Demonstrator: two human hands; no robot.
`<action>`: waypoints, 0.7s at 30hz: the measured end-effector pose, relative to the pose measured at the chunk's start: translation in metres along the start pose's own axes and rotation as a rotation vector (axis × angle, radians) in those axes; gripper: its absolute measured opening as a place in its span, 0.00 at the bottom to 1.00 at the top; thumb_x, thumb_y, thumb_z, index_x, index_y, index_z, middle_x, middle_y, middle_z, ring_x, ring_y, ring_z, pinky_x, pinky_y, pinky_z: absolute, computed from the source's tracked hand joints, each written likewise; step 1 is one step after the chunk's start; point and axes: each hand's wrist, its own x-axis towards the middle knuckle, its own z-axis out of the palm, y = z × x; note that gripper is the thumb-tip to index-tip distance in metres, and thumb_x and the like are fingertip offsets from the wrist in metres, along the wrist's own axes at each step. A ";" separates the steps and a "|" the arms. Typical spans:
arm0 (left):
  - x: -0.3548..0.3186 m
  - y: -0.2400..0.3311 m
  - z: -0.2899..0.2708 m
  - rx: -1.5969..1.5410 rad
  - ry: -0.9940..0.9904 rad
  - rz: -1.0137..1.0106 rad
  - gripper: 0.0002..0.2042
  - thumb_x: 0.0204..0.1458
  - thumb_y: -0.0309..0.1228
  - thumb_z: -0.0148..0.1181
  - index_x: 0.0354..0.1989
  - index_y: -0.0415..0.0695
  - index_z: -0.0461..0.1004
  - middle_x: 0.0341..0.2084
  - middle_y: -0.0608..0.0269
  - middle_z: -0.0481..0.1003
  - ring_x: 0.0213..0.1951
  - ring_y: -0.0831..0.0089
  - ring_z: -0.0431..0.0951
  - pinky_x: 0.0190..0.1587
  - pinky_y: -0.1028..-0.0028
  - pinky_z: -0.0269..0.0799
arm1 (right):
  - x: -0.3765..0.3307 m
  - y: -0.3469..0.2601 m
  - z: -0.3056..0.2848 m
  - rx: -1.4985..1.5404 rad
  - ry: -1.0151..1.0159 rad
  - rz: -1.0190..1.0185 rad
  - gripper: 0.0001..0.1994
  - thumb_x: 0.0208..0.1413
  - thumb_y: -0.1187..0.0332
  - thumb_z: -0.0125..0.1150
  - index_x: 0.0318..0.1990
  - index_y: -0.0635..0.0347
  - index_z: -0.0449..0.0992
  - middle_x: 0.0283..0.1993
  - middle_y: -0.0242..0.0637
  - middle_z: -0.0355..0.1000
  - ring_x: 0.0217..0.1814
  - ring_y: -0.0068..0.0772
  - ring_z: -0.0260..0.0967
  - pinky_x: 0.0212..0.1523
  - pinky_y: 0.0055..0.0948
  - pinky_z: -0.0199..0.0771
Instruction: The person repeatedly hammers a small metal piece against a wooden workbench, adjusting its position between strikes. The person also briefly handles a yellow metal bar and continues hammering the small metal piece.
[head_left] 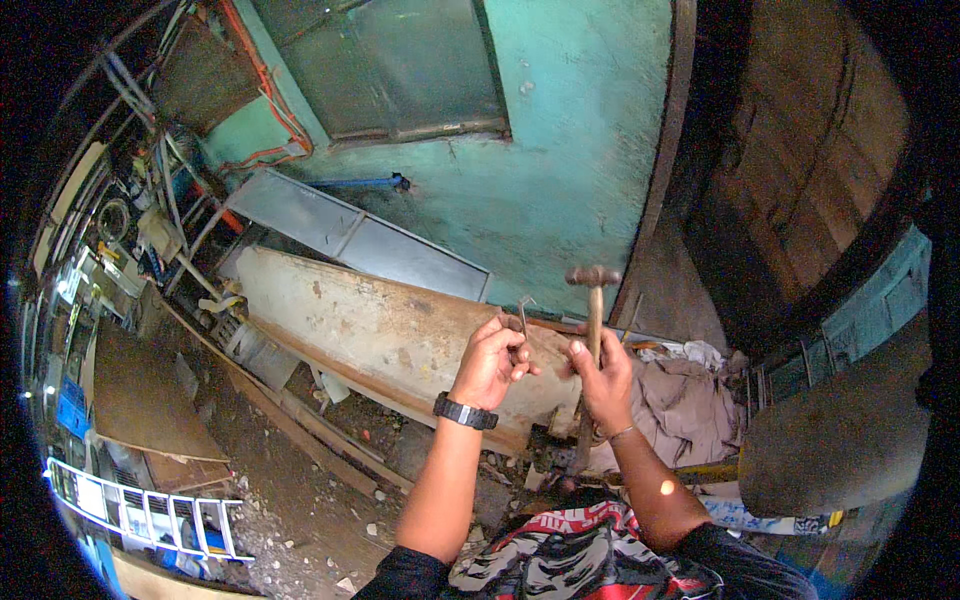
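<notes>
Left hand (492, 362) pinches a bent nail (523, 312); right hand (603, 375) grips a hammer (593, 300), raised. The nail looks not yet struck

Single head-worn fisheye, looking steeply down (edges bowed), close above both raised forearms, cluttered workshop floor below

Dirt floor (300, 490), littered with rubble: flat brown board (140, 395) at 9 o'clock, white metal ladder (140, 510) at 8.
</notes>
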 end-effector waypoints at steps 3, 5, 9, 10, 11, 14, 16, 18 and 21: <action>-0.031 0.009 0.003 0.059 0.034 -0.033 0.05 0.58 0.27 0.54 0.41 0.48 0.70 0.20 0.67 0.70 0.15 0.77 0.66 0.30 0.67 0.78 | 0.012 -0.030 0.017 0.190 -0.164 -0.065 0.18 0.63 0.71 0.61 0.56 0.70 0.66 0.55 0.52 0.74 0.53 0.43 0.78 0.51 0.38 0.83; -0.053 0.013 0.003 0.053 0.002 -0.014 0.05 0.58 0.27 0.54 0.41 0.47 0.70 0.19 0.66 0.70 0.14 0.76 0.66 0.29 0.66 0.79 | 0.012 -0.045 0.027 0.247 -0.253 -0.058 0.18 0.62 0.73 0.62 0.56 0.70 0.66 0.53 0.51 0.75 0.51 0.41 0.78 0.51 0.38 0.83; -0.097 0.021 -0.004 0.057 0.010 -0.010 0.04 0.58 0.27 0.54 0.41 0.46 0.69 0.19 0.65 0.71 0.14 0.75 0.68 0.31 0.63 0.81 | -0.006 -0.061 0.050 0.227 -0.375 -0.044 0.19 0.60 0.75 0.64 0.56 0.69 0.67 0.48 0.46 0.78 0.45 0.36 0.79 0.50 0.38 0.83; -0.107 0.023 -0.007 0.066 0.017 -0.010 0.04 0.58 0.27 0.54 0.41 0.46 0.69 0.19 0.65 0.71 0.14 0.75 0.68 0.31 0.63 0.82 | -0.011 -0.064 0.056 0.208 -0.388 -0.025 0.19 0.60 0.75 0.65 0.56 0.69 0.67 0.47 0.46 0.78 0.44 0.35 0.79 0.50 0.38 0.84; -0.119 0.024 -0.010 0.068 0.023 -0.023 0.05 0.62 0.30 0.53 0.43 0.46 0.68 0.22 0.61 0.74 0.17 0.71 0.75 0.34 0.62 0.82 | -0.018 -0.067 0.063 0.226 -0.398 -0.045 0.20 0.59 0.75 0.65 0.56 0.69 0.67 0.46 0.45 0.78 0.44 0.35 0.79 0.50 0.38 0.84; -0.154 0.024 -0.022 0.029 -0.054 0.108 0.09 0.66 0.36 0.51 0.47 0.45 0.68 0.29 0.56 0.77 0.23 0.65 0.81 0.36 0.62 0.82 | -0.039 -0.074 0.080 0.266 -0.381 -0.025 0.21 0.58 0.75 0.67 0.57 0.69 0.67 0.45 0.44 0.78 0.42 0.36 0.80 0.48 0.37 0.85; -0.175 0.023 -0.029 0.061 -0.070 0.177 0.15 0.67 0.39 0.49 0.54 0.42 0.69 0.35 0.51 0.79 0.32 0.61 0.84 0.42 0.63 0.81 | -0.052 -0.080 0.088 0.292 -0.361 0.014 0.22 0.57 0.74 0.68 0.57 0.69 0.67 0.45 0.44 0.78 0.42 0.37 0.80 0.47 0.37 0.86; -0.192 0.020 -0.033 0.098 -0.015 0.236 0.17 0.67 0.39 0.50 0.57 0.41 0.69 0.36 0.51 0.79 0.35 0.61 0.84 0.43 0.64 0.80 | -0.065 -0.086 0.095 0.308 -0.365 0.000 0.22 0.57 0.74 0.68 0.56 0.68 0.68 0.44 0.44 0.78 0.42 0.37 0.80 0.45 0.37 0.87; -0.216 0.015 -0.032 0.204 0.029 0.412 0.17 0.64 0.33 0.56 0.58 0.40 0.69 0.40 0.53 0.79 0.39 0.65 0.82 0.46 0.66 0.78 | -0.082 -0.093 0.106 0.345 -0.368 0.012 0.21 0.57 0.74 0.68 0.56 0.69 0.67 0.44 0.44 0.77 0.43 0.37 0.80 0.45 0.38 0.87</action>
